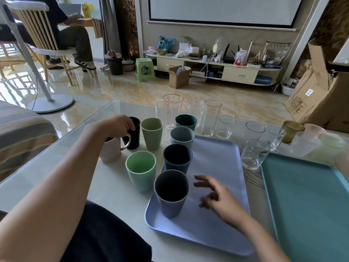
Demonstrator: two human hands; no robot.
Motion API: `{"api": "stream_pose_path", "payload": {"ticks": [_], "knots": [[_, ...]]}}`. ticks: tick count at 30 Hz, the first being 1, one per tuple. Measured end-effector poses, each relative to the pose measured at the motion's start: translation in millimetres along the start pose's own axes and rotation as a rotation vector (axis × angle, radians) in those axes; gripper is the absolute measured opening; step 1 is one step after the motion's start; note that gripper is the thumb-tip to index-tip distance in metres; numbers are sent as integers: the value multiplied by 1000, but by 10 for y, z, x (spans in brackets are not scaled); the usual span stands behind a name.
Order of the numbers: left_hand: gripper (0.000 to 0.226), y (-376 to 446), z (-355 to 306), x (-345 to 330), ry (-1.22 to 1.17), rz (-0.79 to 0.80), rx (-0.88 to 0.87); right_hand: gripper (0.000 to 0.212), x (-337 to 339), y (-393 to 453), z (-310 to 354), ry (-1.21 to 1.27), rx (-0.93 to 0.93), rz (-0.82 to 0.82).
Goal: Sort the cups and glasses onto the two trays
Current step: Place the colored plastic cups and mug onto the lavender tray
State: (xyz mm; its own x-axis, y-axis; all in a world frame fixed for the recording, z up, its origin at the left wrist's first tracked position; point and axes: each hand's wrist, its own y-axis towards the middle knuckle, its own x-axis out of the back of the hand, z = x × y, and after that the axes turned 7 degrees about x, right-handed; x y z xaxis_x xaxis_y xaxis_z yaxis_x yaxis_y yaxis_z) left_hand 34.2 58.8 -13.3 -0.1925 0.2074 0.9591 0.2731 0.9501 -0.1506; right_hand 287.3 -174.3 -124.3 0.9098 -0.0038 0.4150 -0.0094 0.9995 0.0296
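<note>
A lavender tray (217,157) lies in front of me, with a teal tray (306,195) to its right. On the lavender tray's left side stand a grey cup (171,193) and a dark blue cup (177,157), and a grey-blue cup (182,136) is at its far corner. My left hand (118,125) grips the rim of a black cup (133,137), just above a pink mug (111,150). My right hand (217,197) hovers over the lavender tray beside the grey cup, its fingers loose and holding nothing. Several clear glasses (210,118) stand behind the trays.
A light green cup (140,169), an olive cup (152,135) and a teal cup (186,121) stand left of the lavender tray. A short glass (254,157) sits between the trays. An amber glass (291,130) and frosted cups (304,142) stand at the far right.
</note>
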Motion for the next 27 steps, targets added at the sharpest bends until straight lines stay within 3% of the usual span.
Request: {"api": "stream_pose_path", "payload": {"ticks": [4, 7, 11, 13, 18, 21, 27], "knots": [[45, 57, -24, -54, -4, -90, -8, 35, 161, 324, 254, 19, 87, -243], [37, 59, -50, -101, -42, -164, -45, 27, 160, 658, 524, -86, 216, -316], [17, 77, -85, -126, 25, -128, -93, 17, -24, 1187, 841, -242, 333, -210], [5, 115, -70, -117, 42, -121, -85, 20, -158, 1467, 936, -438, 357, -129], [24, 173, 15, -256, 122, -98, 3, 36, -419, 1987, 999, -912, 258, 121], [27, 214, -18, -374, 187, -166, -14, 33, -515, 2127, 964, -978, 189, 211], [28, 240, -69, -306, 155, -170, -59, 30, -517, 2107, 890, -987, 222, 145]]}}
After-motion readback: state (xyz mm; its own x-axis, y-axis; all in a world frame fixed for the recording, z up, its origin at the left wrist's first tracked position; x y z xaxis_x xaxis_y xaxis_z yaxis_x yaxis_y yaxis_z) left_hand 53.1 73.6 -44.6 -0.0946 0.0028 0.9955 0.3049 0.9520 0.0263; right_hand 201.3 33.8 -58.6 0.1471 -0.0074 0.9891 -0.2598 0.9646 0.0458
